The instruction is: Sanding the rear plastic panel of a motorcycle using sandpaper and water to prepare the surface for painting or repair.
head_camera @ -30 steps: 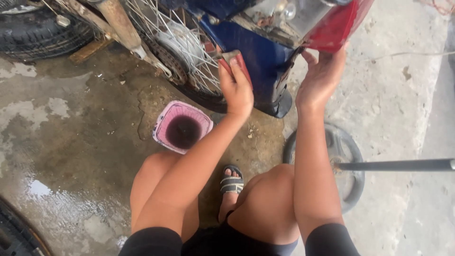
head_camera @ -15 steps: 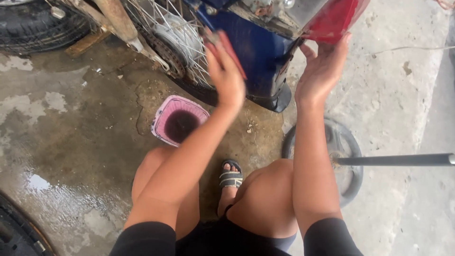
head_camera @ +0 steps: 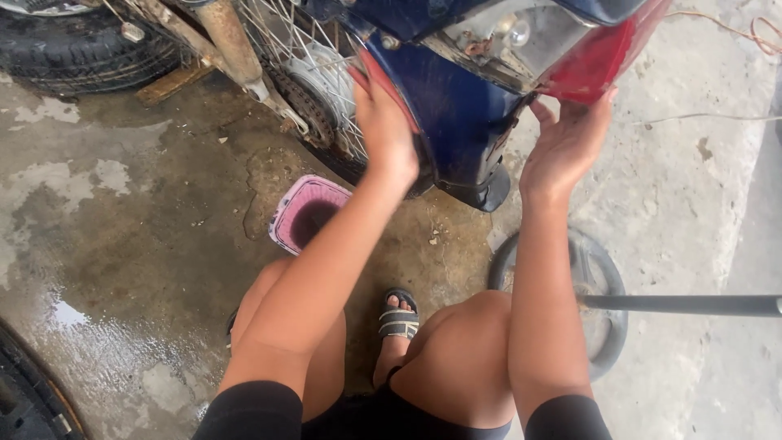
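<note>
step: rear mudguard (head_camera: 464,122) of the motorbike, upper centre, is being handled | left hand (head_camera: 389,134) laid flat against its left side, fingers extended, nothing gripped | right hand (head_camera: 566,143) open under the red tail light (head_camera: 590,69), upper right | next: firmer two-sided grip judged needed

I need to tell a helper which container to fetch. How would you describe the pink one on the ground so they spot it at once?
Start at the motorbike's spoked rear wheel and look down to the wet concrete floor just under it. The pink container sits there, below the left hand. It is the only pink thing around, square with rounded corners and dark inside.
</note>
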